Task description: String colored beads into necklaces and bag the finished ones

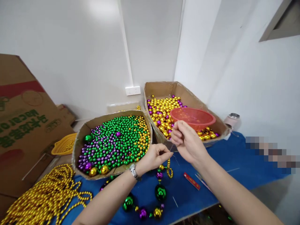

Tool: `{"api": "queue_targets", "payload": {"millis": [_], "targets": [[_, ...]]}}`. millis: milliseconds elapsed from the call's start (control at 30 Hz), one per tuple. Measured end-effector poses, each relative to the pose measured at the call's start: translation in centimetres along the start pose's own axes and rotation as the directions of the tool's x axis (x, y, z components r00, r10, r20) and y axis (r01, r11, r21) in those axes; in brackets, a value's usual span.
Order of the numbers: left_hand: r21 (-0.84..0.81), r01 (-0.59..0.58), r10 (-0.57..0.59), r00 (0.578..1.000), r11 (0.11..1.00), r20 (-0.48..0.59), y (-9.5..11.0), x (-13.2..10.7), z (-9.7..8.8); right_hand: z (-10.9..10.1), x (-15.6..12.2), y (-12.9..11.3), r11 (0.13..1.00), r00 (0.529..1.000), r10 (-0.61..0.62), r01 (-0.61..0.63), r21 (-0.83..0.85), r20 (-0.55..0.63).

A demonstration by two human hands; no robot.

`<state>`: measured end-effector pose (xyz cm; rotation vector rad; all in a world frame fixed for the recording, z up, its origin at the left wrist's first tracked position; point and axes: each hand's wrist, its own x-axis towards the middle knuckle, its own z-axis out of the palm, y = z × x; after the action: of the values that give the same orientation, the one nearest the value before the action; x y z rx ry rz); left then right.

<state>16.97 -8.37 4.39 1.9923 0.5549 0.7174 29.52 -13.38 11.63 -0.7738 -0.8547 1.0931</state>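
Note:
My left hand [154, 156], with a watch on its wrist, pinches a thin thread at the top of a hanging bead strand [161, 187]. That strand carries large green, purple and gold beads and lies on the blue cloth [234, 162] below. My right hand [186, 139] is closed just right of the left, fingertips pinched together on the same thread. Both hands hover in front of the gap between two cardboard boxes.
A cardboard box [78, 147] of green, purple and gold beads stands at left; another box [187, 90] of gold beads holds a red plastic bowl [192, 117]. Gold bead strings [44, 193] pile at lower left beside a yellow basket [63, 143]. A red stick [191, 181] lies on the cloth.

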Motion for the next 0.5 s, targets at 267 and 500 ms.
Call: {"api": "queue_targets", "payload": {"millis": [267, 500], "targets": [[-0.102, -0.020, 0.016, 0.999, 0.995, -0.042, 5.6, 0.7, -2.9, 4.6, 2.8, -6.4, 0.977, 0.992, -0.118, 0.123, -0.175, 0.043], [-0.075, -0.086, 0.078, 0.992, 0.993, -0.104, 10.5, 0.8, -5.0, 9.2, 2.8, -11.9, 0.891, 0.959, -0.271, 0.281, -0.357, 0.080]]}}
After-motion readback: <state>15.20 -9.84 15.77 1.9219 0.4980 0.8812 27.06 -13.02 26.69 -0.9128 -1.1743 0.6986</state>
